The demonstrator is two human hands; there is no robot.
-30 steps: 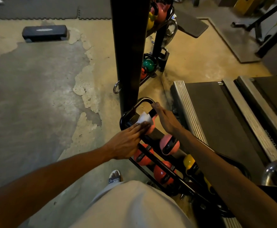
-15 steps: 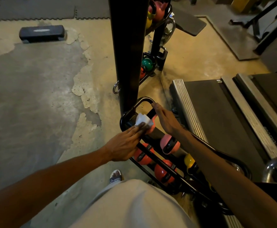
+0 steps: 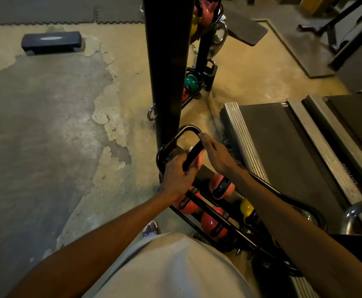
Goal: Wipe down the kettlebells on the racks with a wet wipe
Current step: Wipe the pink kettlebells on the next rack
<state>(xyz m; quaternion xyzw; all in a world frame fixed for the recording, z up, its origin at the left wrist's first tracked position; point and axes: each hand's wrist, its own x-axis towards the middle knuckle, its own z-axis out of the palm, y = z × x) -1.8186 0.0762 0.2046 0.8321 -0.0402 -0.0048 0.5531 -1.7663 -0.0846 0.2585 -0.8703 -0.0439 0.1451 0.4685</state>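
Gym corner — glossy metal and coated weights over worn concrete

The kettlebell rack [image 3: 225, 220] is black tube metal with a glossy painted finish, and the coral kettlebells [image 3: 213, 222] on it have a smooth, slightly shiny coating, as does the yellow kettlebell [image 3: 246, 207]. The upright post [image 3: 167, 67] is dark metal, smooth with a dull sheen. The concrete floor [image 3: 46, 136] is rough and matt — its tan top coat has flaked away in ragged patches to bare grey. The treadmill [image 3: 283, 143] shows ribbed brushed-metal side rails around a matt black belt. The step platform [image 3: 51, 42] looks like matt dark plastic, and the interlocking floor mats [image 3: 46, 9] like matt foam or rubber.
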